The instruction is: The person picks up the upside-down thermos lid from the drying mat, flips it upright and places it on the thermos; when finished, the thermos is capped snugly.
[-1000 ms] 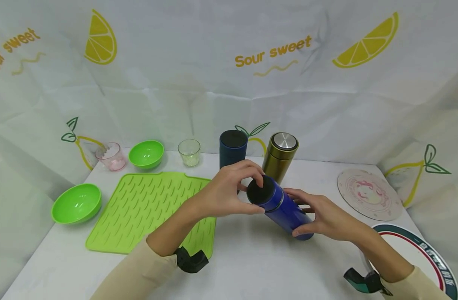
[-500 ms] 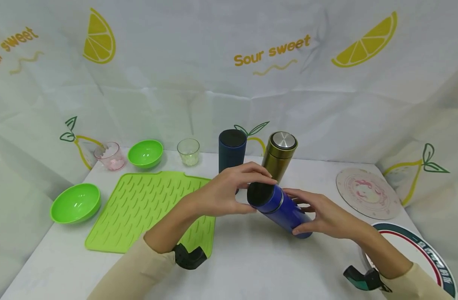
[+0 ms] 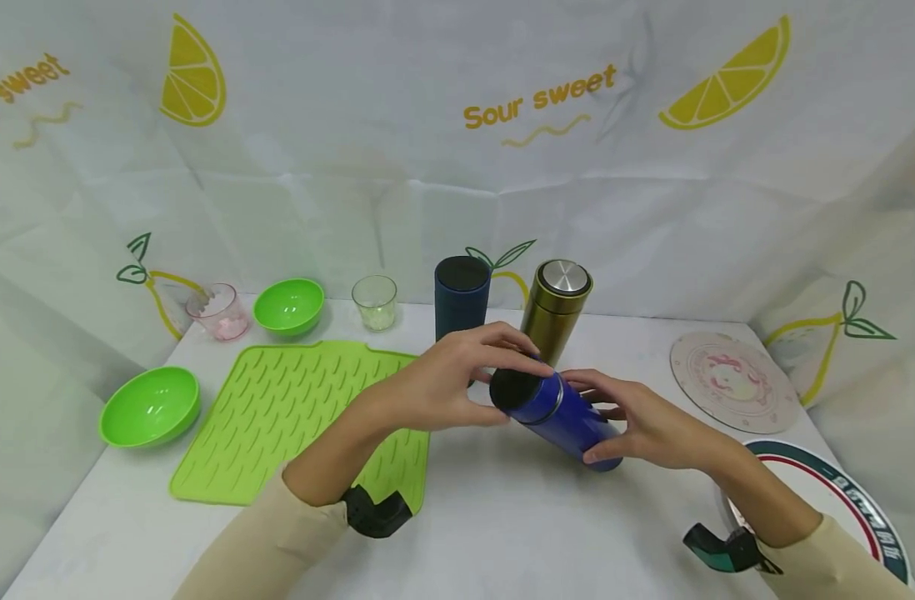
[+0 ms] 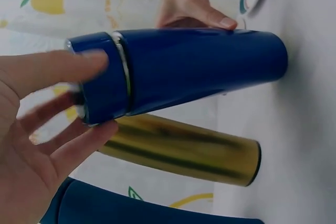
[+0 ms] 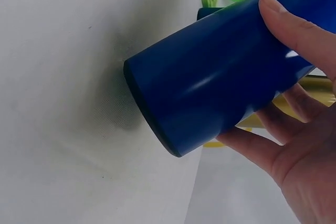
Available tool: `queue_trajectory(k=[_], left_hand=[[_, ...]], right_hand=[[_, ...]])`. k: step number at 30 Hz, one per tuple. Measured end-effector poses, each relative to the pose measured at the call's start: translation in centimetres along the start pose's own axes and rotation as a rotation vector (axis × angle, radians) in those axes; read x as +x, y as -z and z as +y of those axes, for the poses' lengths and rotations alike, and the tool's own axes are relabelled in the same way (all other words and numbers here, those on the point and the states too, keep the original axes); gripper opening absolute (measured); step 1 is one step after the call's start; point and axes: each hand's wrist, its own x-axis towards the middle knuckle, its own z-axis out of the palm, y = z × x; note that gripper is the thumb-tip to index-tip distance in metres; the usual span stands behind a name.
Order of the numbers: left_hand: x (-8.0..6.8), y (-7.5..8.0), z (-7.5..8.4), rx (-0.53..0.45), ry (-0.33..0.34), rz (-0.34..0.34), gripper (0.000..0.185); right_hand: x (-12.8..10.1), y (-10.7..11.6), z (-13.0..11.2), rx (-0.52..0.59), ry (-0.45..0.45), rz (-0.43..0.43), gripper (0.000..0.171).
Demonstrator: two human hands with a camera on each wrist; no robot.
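A blue flask (image 3: pixel 558 411) with a black-topped cap is tilted above the table, cap end toward me. My left hand (image 3: pixel 465 379) grips the cap (image 4: pixel 100 85) with thumb and fingers round it. My right hand (image 3: pixel 641 425) holds the flask's body (image 5: pixel 220 77) near its base, thumb on top and fingers underneath. The base hangs just above the white tabletop (image 5: pixel 58 103). Behind stand a gold flask (image 3: pixel 555 308) and a dark blue flask (image 3: pixel 462 297), both upright; the gold flask (image 4: pixel 178 148) also shows in the left wrist view.
A lime green ridged mat (image 3: pixel 300 417) lies left of my hands. Two green bowls (image 3: pixel 150 406) (image 3: pixel 288 305), a pink cup (image 3: pixel 219 312) and a clear glass (image 3: pixel 375 302) stand at the back left. A patterned round plate (image 3: pixel 731 382) and a rimmed plate (image 3: pixel 840 508) lie right.
The left hand's fingers have shifted round the cap, and the flask has moved slightly up and left. The right hand keeps its hold on the body.
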Motion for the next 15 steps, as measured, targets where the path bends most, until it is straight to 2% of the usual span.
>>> queue_trajectory(k=[2, 4, 6, 9, 11, 13, 15], left_hand=[[0.06, 0.14, -0.09, 0.001, -0.04, -0.027, 0.056], [0.05, 0.11, -0.11, 0.009, -0.04, -0.029, 0.062], [0.02, -0.06, -0.06, 0.016, 0.002, -0.01, 0.068], [0.06, -0.48, 0.12, 0.074, 0.098, 0.053, 0.074], [0.16, -0.73, 0.19, 0.104, 0.143, 0.086, 0.073], [0.25, -0.8, 0.25, 0.109, 0.147, 0.09, 0.065], [0.25, -0.63, 0.27, 0.081, 0.108, 0.064, 0.059]], right_hand=[[-0.03, -0.01, 0.0, 0.004, -0.001, 0.0, 0.089], [-0.09, -0.03, -0.01, 0.007, -0.008, 0.001, 0.089], [-0.12, -0.05, -0.03, 0.01, -0.017, 0.005, 0.09], [-0.15, -0.09, -0.06, 0.005, -0.03, 0.01, 0.09], [-0.12, -0.09, -0.06, 0.004, -0.031, 0.01, 0.09], [-0.1, -0.08, -0.05, 0.003, -0.027, 0.009, 0.09], [-0.05, -0.05, -0.03, 0.002, -0.016, 0.006, 0.089]])
